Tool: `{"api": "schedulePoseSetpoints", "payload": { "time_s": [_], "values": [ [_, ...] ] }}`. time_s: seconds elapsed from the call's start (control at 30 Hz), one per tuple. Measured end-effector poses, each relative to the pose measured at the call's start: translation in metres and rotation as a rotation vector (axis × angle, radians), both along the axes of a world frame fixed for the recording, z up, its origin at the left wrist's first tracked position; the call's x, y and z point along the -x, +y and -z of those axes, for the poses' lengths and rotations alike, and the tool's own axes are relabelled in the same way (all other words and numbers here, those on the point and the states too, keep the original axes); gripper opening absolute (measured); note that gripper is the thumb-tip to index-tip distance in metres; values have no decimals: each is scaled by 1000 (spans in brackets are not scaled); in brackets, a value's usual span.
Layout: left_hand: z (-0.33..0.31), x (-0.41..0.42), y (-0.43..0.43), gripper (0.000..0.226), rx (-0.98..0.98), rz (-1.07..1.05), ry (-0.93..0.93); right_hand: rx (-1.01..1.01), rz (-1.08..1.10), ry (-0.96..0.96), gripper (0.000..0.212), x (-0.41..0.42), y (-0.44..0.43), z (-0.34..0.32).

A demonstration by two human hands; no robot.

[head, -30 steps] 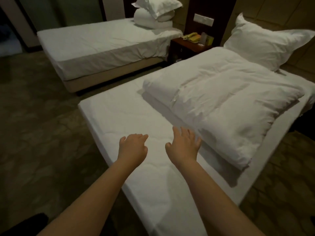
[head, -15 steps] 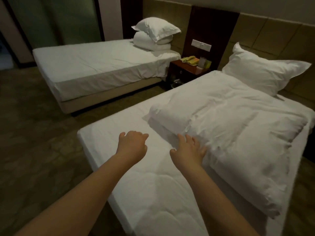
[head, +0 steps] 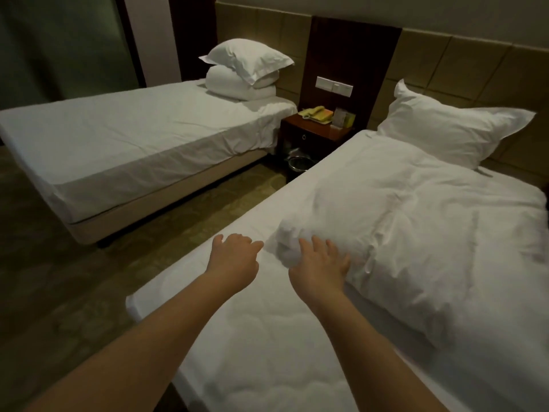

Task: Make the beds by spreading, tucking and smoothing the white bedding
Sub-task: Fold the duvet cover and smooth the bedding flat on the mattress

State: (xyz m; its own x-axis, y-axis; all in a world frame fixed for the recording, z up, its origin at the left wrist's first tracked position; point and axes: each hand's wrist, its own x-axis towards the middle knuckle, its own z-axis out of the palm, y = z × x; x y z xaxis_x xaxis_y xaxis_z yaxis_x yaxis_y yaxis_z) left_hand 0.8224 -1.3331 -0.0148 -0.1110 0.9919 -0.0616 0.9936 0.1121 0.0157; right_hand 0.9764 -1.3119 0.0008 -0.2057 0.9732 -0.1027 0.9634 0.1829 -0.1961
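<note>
On the left, the far bed (head: 133, 138) is lying already sheeted, its cover flat with faint creases, and two plump pillows (head: 246, 69) are sitting stacked at its head. The near bed (head: 261, 346) is showing a quilted, stitched mattress cover, bare at the foot. Over it the left hand (head: 234, 260) is hovering with fingers loosely curled, holding nothing, just beside the near corner of the duvet (head: 416, 233). The right hand (head: 320, 264) is holding its fingers spread against that corner; I cannot tell whether it is pressing.

The duvet is sitting folded into a thick, puffy, wrinkled slab across the upper part of the near bed. A large flanged pillow (head: 451, 135) is leaning against the headboard behind it. The spreading step seems to be only beginning. The next move is likely calling for both hands to grip the folded edge and draw the soft bulk open toward the foot.
</note>
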Motion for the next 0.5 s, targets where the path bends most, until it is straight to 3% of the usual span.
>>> {"api": "schedulePoseSetpoints", "payload": {
  "time_s": [0.17,0.27,0.5],
  "values": [
    [-1,144,41,44,26,142,21,84,92,57,61,163,40,14],
    [2,225,61,38,96,119,2,200,76,121,61,245,58,17],
    [39,311,132,31,229,216,-41,231,268,97,59,315,144,43]
  ]
}}
